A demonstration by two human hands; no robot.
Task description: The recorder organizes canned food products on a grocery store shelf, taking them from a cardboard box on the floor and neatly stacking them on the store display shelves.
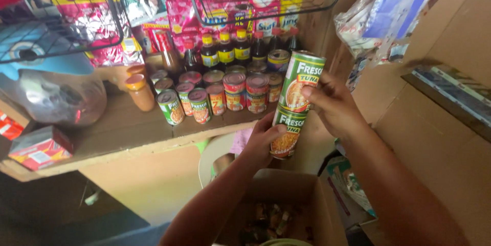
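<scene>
Head view: two stacked green cans held before a shelf [128, 133].
Upper can [302, 82] is clamped by right hand [332, 105]; lower can [287, 134] by left hand [262, 138].

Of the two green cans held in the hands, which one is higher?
The green can in the right hand is higher; the left hand holds the lower can.

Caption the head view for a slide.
Left hand and right hand hold two stacked green cans beside a wooden shelf of tins.

Warm daylight, soft blur, dim foreground
</scene>
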